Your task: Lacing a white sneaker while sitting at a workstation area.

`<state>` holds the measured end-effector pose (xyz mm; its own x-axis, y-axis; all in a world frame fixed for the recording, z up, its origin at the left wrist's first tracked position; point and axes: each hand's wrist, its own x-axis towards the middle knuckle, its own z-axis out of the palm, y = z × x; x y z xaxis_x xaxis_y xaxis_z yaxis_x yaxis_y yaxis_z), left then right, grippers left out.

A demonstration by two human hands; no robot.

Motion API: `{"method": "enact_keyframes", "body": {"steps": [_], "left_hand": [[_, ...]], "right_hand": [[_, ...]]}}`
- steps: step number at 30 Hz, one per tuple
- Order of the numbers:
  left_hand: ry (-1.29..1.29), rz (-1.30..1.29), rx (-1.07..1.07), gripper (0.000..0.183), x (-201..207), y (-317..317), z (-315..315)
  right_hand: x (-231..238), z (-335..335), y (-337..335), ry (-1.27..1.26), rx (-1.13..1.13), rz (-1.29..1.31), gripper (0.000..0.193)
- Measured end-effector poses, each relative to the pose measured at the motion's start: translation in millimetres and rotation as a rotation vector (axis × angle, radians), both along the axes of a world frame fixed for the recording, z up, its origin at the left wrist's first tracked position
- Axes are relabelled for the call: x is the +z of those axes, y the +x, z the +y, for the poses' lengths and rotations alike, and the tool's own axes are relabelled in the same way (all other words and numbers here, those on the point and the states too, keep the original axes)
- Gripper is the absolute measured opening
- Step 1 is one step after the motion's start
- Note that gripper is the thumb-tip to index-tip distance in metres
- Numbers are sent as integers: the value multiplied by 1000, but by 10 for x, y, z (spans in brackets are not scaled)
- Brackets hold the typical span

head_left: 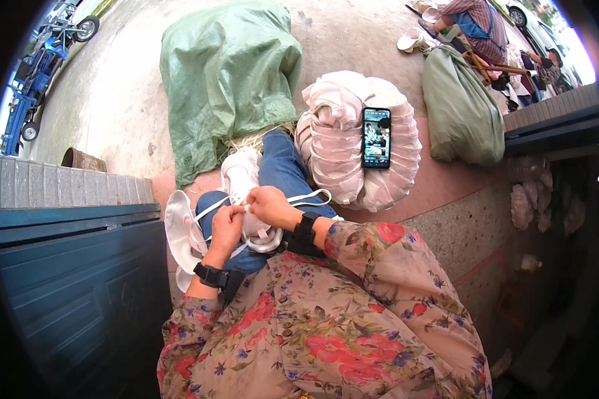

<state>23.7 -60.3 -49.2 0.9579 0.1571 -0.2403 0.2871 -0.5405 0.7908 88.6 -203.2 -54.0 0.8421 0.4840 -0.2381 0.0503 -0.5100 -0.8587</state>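
A white shoe upper (240,174) rests across my lap, between my knees. Over it my left hand (227,225) is closed in a pinch on a white shoelace (214,207). Right beside it, my right hand (273,205) pinches at the middle of the upper, where lace and eyelets meet; its fingertips partly hide what they grip. A loop of lace (316,194) sticks out past my right wrist. More white shoe pieces (181,223) lie against my left leg, with loose lace ends hanging over them.
A rolled bundle of pale shoe uppers (336,136) sits ahead to the right, a phone (377,138) lying on it. Ahead is a green woven sheet (229,73). Farther right stand a full green sack (459,110) and another seated person (479,30). A blue door (80,279) flanks my left.
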Motion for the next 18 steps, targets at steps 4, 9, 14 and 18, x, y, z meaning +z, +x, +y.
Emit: {"method": "enact_keyframes", "body": {"steps": [4, 9, 14, 18], "left_hand": [[-165, 132, 85, 12, 83, 22, -24], [-135, 139, 96, 12, 44, 53, 19], [-201, 45, 186, 12, 382, 72, 293], [-613, 178, 186, 11, 565, 31, 410]], "right_hand": [[32, 47, -28, -97, 46, -79, 16], [16, 15, -59, -20, 94, -187, 20], [309, -117, 35, -196, 302, -231, 22], [199, 11, 23, 55, 327, -143, 18]]}}
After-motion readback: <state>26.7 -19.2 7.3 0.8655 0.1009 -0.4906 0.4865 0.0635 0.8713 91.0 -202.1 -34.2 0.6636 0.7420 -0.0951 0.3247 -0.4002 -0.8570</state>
